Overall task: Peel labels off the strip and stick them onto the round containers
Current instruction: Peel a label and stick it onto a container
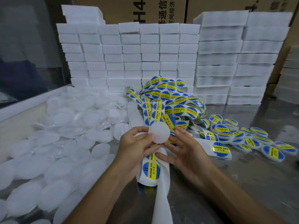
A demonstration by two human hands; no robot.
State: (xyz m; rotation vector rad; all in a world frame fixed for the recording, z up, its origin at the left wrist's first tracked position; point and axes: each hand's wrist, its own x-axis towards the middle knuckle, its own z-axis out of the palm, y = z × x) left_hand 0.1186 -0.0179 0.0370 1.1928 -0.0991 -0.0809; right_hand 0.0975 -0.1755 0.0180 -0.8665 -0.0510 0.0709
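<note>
- Right now the left hand (134,143) pinches a blank round container (159,132) by its edge, fingers curled around it, holding it up over the table (242,175).
- Meanwhile the right hand (186,149) sits just beside the container with its fingers spread and relaxed; a peeled label (168,121) stands just behind the container's top edge, and I cannot tell whether a fingertip carries it.
- The label strip (152,167) hangs below both hands, with a loose tangle of it piled behind.
- Unlabelled containers (72,126) lie heaped on the left; finished ones (234,133) lie on the right.
- Likely risks, as I judge them:
  - the label may land off-centre or creased if it touches down before it is lined up with the round face;
  - its sticky side may catch on the strip or on a finger;
  - the light edge pinch may let the container slip or tilt under pressing.
</note>
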